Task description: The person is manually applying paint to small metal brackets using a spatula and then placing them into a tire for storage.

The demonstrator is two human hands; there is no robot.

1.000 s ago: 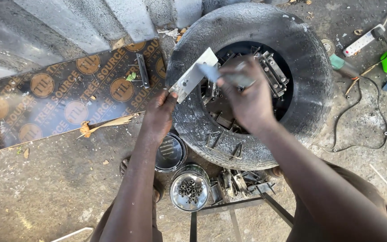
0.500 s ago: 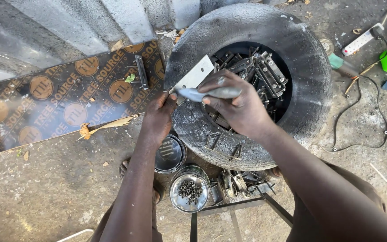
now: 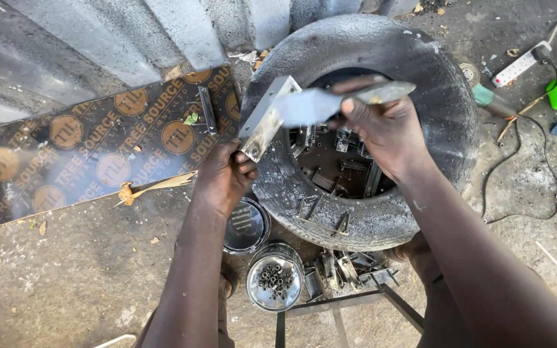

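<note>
Dark printed board (image 3: 98, 154), orange round logos, flat on ground, left.

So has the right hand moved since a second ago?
Yes. The right hand has swung rightward and a little up across the tyre opening, carrying its flat metal tool. It was over the tyre's left rim before.

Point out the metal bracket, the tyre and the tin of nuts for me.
metal bracket (image 3: 267, 119), head view, on its flat face above the left hand.
tyre (image 3: 443, 116), head view, on the right sidewall.
tin of nuts (image 3: 274, 277), head view, on the nuts inside.
</note>
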